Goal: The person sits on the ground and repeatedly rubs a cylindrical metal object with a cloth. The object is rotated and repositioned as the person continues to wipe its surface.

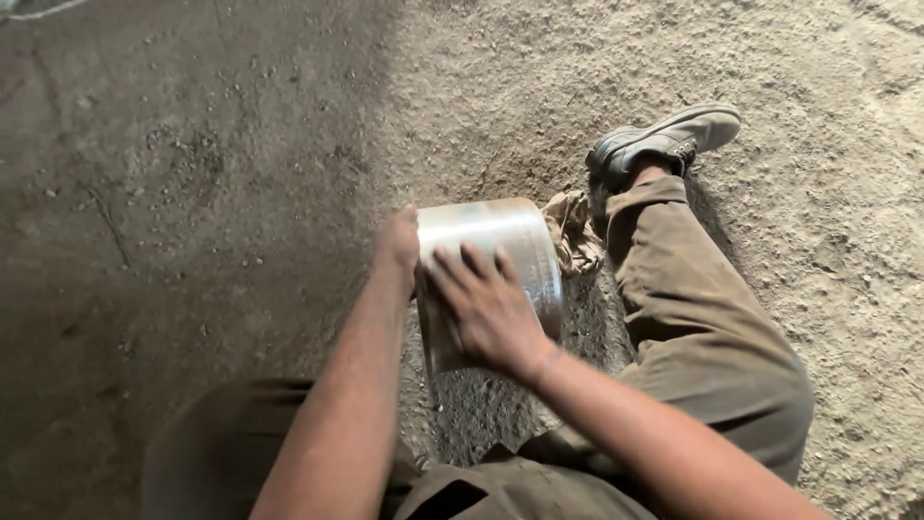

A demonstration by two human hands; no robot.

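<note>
Head view: the person sits on a dusty, sandy floor (221,173) with the right leg (703,318) stretched out and a grey shoe (664,140) at its end. A shiny metal cylinder (500,241), apparently a pot or vessel, rests on the floor between the legs, tilted on its side with its curved wall facing up. The left hand (397,246) grips the cylinder's left edge; its fingers curl out of sight, so their exact closure cannot be told, but the hold appears to steady the vessel against rolling. The right hand (486,308) lies flat on the curved wall, fingers spread and pressed against the metal, a posture suited to rubbing or bracing the surface. A crumpled tan cloth (576,231) lies on the floor just beside the cylinder's right side, next to the shoe.
</note>
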